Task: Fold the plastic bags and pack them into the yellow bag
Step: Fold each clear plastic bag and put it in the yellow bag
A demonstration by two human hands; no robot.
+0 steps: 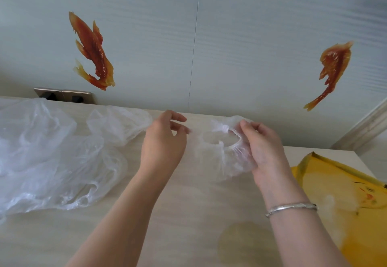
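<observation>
A thin clear plastic bag is held just above the wooden table, stretched between both hands. My left hand pinches its left edge between thumb and fingertips. My right hand grips the bunched right side, and a rounded opening in the plastic shows between the two hands. A loose heap of clear plastic bags lies crumpled on the table to the left. The yellow bag lies flat at the table's right edge, its mouth facing the hands.
The table backs onto a pale wall with two orange fish stickers. A double wall socket sits just above the table's far left edge. A silver bangle circles my right wrist. The table's right corner ends near a wooden frame.
</observation>
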